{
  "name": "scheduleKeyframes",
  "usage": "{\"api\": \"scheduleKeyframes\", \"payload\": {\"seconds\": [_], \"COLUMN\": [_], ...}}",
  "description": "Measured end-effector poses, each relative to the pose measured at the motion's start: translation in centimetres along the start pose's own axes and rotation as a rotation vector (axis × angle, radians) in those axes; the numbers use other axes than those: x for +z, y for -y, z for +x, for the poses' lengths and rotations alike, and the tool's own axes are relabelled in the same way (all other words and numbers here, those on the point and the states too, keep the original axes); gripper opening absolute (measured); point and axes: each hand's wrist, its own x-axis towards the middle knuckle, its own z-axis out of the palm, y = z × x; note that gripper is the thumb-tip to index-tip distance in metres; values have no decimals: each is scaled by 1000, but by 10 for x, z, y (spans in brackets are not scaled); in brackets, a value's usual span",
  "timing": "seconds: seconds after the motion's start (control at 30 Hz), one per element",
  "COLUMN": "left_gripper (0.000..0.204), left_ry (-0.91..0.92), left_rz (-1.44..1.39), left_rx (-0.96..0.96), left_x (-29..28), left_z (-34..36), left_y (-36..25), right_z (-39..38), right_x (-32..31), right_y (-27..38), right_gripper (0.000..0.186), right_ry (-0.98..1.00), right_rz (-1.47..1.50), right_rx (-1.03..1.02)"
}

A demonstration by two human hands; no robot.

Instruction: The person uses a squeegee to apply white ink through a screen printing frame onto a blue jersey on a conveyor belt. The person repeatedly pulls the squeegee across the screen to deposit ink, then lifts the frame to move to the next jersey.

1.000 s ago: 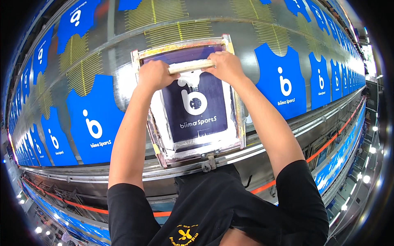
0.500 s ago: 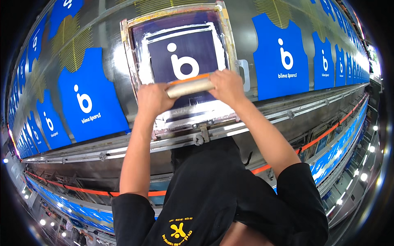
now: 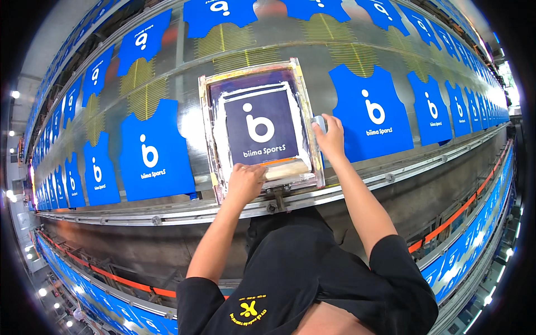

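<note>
A screen-printing frame [image 3: 204, 123] stands on the long metal table, with a dark mesh showing a white round-letter logo [image 3: 260, 125] and white ink round it. A squeegee [image 3: 285, 168] with a pale grip and orange blade lies along the frame's near side. My left hand [image 3: 249, 180] is closed on the squeegee's left end. At the frame's right side, my right hand [image 3: 332, 134] has curled its fingers round a grey metal handle [image 3: 317, 122]. Blue shirt panels [image 3: 158, 151] with white prints flank the frame.
Rows of blue panels [image 3: 365, 111] run off both ways, with striped yellow patches [image 3: 352, 53] between the rows. A metal rail [image 3: 167, 216] edges the table in front of my body. An orange strip [image 3: 123, 279] runs along the structure behind me.
The squeegee has travelled from the far side of the frame to the near side. My right hand has let go of it and moved to the handle. The view has shifted.
</note>
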Motion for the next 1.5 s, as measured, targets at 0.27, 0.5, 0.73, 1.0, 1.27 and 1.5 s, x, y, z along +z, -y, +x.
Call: {"api": "scheduleKeyframes", "payload": {"seconds": [0.27, 0.5, 0.73, 1.0, 1.27, 1.5], "left_gripper": [31, 28, 27, 48, 45, 53], "left_ry": [177, 35, -67, -171, -271, -105], "left_rz": [-33, 82, 93, 196, 136, -62], "left_rx": [-42, 18, 0, 96, 13, 31], "left_x": [-12, -83, -109, -13, 47, -30], "left_z": [22, 138, 211, 70, -56, -82], "left_y": [13, 71, 107, 51, -26, 36], "right_z": [13, 9, 6, 4, 13, 11], "right_x": [42, 32, 25, 25, 9, 31], "right_y": [-15, -6, -3, -6, 0, 84], "right_gripper": [30, 35, 34, 36, 40, 34], "right_ry": [32, -5, -48, -119, -60, -44], "right_rz": [115, 152, 184, 216, 326, 408], "right_rx": [422, 408, 391, 242, 183, 265]}}
